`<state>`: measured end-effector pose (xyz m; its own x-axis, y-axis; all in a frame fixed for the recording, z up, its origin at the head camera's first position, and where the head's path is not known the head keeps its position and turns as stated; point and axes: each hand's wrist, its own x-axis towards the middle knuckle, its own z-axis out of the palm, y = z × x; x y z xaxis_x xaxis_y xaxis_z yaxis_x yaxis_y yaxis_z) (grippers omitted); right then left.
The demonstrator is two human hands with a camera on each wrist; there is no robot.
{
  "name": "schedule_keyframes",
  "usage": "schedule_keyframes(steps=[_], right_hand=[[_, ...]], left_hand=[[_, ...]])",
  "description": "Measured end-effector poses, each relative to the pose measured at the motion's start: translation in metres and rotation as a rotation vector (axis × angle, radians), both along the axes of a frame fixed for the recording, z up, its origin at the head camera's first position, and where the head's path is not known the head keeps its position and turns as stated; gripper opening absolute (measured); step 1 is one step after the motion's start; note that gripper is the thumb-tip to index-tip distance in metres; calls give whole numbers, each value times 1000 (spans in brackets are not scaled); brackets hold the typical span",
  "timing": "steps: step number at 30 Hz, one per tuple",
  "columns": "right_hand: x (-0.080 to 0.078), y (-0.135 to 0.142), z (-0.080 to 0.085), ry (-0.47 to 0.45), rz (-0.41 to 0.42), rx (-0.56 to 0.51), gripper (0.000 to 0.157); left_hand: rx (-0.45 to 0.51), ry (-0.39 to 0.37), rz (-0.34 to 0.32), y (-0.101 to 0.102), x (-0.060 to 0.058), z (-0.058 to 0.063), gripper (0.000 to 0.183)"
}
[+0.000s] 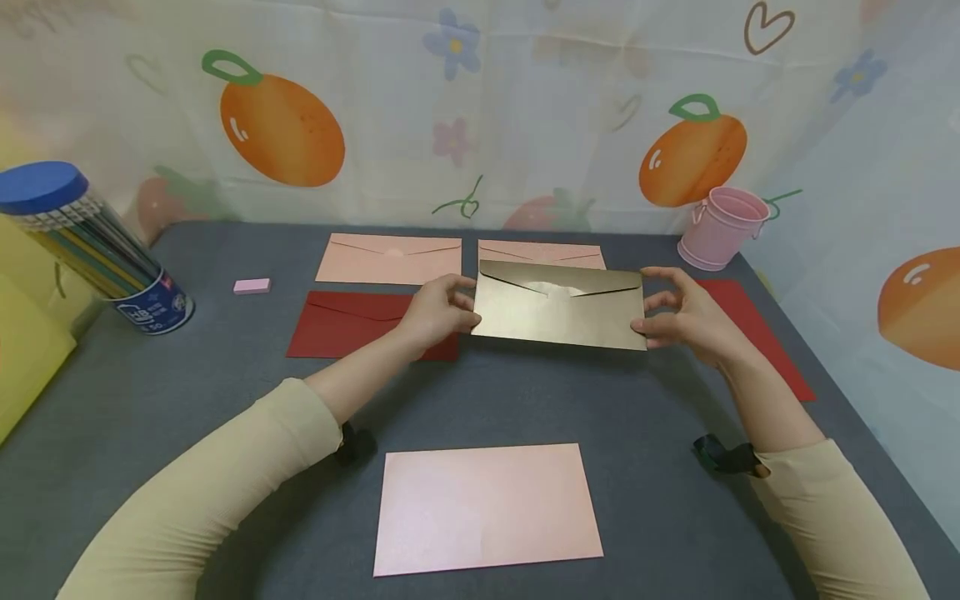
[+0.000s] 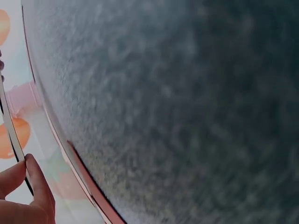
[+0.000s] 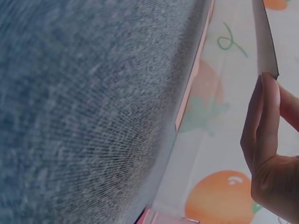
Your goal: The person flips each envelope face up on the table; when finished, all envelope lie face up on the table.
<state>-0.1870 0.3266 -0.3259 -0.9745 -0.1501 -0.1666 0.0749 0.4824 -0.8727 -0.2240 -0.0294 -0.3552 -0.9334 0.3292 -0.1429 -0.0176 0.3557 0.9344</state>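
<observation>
A gold envelope (image 1: 558, 323) with its flap side facing me is held up off the table between both hands. My left hand (image 1: 438, 315) pinches its left edge between thumb and fingers; my right hand (image 1: 684, 315) pinches the right edge. In the left wrist view the envelope (image 2: 13, 130) shows edge-on as a thin strip, and so does the envelope (image 3: 265, 42) in the right wrist view. Behind it, a pink envelope (image 1: 540, 250) is partly covered. Beneath my left hand lies a red envelope (image 1: 345, 329). Another red item (image 1: 765, 346) lies partly hidden behind my right hand.
Nearest me lies a plain pink envelope (image 1: 487, 510). Another pink envelope (image 1: 375, 258) lies at the back, left of centre. A pink eraser (image 1: 251, 287), a tub of pencils (image 1: 153, 304) with a blue top and a small pink bucket (image 1: 723, 229) stand around the table (image 1: 225, 392).
</observation>
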Motion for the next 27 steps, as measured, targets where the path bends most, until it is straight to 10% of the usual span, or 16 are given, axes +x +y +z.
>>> schedule_keyframes(steps=[27], right_hand=[[-21,2,-15,-218,109,135,81]], left_hand=[[-245,2,-66,13,7,-13,69]])
